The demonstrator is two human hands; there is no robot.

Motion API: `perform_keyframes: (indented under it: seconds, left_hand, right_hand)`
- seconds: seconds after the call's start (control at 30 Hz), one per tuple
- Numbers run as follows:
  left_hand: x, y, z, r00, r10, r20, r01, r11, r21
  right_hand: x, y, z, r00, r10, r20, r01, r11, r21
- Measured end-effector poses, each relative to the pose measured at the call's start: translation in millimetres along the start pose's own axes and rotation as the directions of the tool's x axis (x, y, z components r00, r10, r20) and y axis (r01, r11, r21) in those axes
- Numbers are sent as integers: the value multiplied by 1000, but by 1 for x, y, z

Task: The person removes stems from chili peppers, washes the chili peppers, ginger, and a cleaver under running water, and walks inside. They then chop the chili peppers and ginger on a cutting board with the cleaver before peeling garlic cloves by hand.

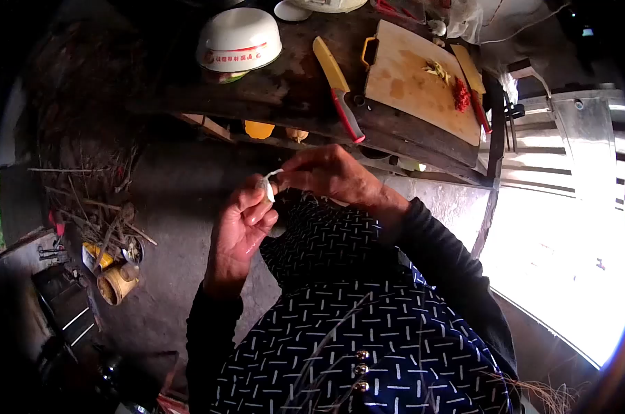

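Note:
Between my two hands is a small white piece (269,190) that looks like a garlic clove. My left hand (242,224) pinches it between thumb and fingers. The fingertips of my right hand (330,176) are pressed together on a thin pale strip at its upper end. Both hands are in front of the dark wooden table (278,100), above my patterned apron. On the table a cutting board (402,79) bears chopped red pieces (461,94) and yellowish-green pieces (437,70).
A yellow-bladed knife (338,86) with a red and grey handle lies left of the board; another knife (472,79) lies along its right edge. An upturned white bowl (240,40) is at the back left. Sticks and a wooden container (117,283) are on the floor at left.

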State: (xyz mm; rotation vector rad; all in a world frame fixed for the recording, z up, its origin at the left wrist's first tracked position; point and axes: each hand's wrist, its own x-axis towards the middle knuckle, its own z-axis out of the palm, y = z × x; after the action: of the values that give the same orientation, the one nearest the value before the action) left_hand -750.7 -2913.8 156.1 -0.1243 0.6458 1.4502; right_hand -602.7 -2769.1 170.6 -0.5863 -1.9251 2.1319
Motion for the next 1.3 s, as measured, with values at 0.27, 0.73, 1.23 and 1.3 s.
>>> perform_keyframes:
  seconds: [0.27, 0.73, 1.23, 1.3]
  left_hand:
    - [-2, -3, 9, 995, 47, -93, -65, 979, -193]
    - [-7, -22, 25, 904, 326, -274, -248, 926, 285]
    - [-8, -29, 14, 942, 228, -245, -193, 968, 162]
    - [-9, -28, 17, 947, 186, -261, -152, 978, 142]
  right_hand:
    - [-11, -5, 12, 994, -100, -40, 86, 959, -269]
    - [-12, -8, 24, 951, -303, -68, 213, 796, -566]
    - [-13, -8, 27, 908, -420, -18, 293, 663, -689]
    - [-12, -7, 28, 908, -420, -11, 293, 651, -700]
